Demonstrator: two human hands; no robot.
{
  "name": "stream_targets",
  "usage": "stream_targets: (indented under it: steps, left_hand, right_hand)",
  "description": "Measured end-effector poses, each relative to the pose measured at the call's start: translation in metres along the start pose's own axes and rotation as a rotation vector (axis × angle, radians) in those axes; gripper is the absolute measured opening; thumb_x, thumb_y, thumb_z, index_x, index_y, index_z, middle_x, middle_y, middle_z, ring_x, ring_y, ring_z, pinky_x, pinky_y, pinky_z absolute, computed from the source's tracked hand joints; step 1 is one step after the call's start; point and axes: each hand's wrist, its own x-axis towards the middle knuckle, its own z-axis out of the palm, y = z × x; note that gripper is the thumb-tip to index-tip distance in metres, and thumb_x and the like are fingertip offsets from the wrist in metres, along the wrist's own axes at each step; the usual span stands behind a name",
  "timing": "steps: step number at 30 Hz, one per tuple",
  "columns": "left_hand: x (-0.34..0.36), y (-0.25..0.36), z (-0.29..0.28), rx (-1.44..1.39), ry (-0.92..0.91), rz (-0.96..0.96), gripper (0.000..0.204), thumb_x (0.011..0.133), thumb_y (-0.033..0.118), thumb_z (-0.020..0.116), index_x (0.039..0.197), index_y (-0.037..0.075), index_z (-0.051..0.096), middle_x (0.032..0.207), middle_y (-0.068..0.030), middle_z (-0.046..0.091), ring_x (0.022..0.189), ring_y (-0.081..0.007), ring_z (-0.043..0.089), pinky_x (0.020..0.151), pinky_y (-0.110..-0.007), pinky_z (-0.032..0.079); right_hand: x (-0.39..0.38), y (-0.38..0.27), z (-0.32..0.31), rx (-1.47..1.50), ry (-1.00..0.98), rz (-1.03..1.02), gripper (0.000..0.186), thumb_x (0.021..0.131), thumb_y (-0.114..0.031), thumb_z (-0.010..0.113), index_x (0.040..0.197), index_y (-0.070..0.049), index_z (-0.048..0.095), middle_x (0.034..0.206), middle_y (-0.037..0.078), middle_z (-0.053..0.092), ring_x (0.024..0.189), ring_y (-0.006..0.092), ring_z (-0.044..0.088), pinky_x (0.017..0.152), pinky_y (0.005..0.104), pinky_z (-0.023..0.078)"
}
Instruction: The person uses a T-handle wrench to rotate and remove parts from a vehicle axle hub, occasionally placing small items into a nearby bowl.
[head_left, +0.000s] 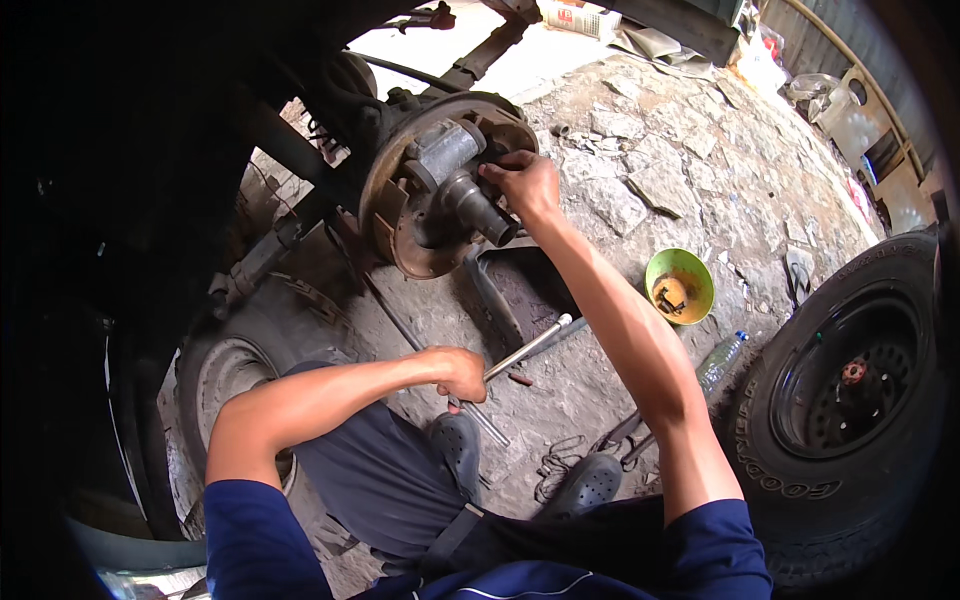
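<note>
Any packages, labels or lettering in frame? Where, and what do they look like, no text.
Carton: top centre on the ground, boxy, white with red and green print.
Plastic bottle: by the right forearm, clear, blue cap.
Tyre: right edge, black, raised sidewall lettering.

Rusty metal brake hub [420,190]; shiny steel bar [527,349].

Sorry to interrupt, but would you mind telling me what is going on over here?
A person sits on the stone ground beside a vehicle's bare wheel hub, wheel off. The right hand rests on the rusty brake parts by the axle end, while the left hand grips a long metal bar low near the ground. A removed tyre, a green bowl and a plastic bottle lie to the right.
</note>
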Motion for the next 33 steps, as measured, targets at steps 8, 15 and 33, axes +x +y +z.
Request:
stream_targets:
  steps: [8, 15, 33]
  left_hand:
    - [0.014, 0.015, -0.008, 0.033, -0.02, 0.029, 0.035, 0.076, 0.029, 0.054, 0.074, -0.005, 0.065, 0.068, -0.008, 0.069, 0.06, -0.0215, 0.062, 0.06, -0.037, 0.05]
    - [0.006, 0.031, -0.003, -0.166, -0.022, 0.077, 0.037, 0.079, 0.03, 0.054, 0.073, -0.005, 0.065, 0.067, -0.0103, 0.068, 0.06, -0.021, 0.062, 0.058, -0.036, 0.05]
    - [0.023, 0.034, -0.001, -0.149, 0.015, 0.094, 0.035, 0.077, 0.031, 0.056, 0.06, 0.001, 0.065, 0.06, -0.0057, 0.067, 0.056, -0.0191, 0.062, 0.06, -0.034, 0.05]
  right_hand:
    - [0.005, 0.009, -0.004, -0.056, -0.124, 0.09, 0.029, 0.079, -0.025, 0.074, 0.092, 0.0, 0.07, 0.078, 0.014, 0.07, 0.07, 0.0228, 0.067, 0.062, 0.0311, 0.051]
    - [0.004, 0.028, -0.005, -0.11, 0.05, -0.427, 0.024, 0.076, -0.016, 0.072, 0.095, -0.002, 0.07, 0.079, 0.014, 0.07, 0.067, 0.0254, 0.068, 0.064, 0.0328, 0.053]
    - [0.028, 0.114, -0.143, -0.437, 0.056, -0.615, 0.025, 0.082, -0.023, 0.067, 0.097, -0.004, 0.069, 0.092, 0.015, 0.068, 0.086, 0.0299, 0.067, 0.077, 0.037, 0.052]
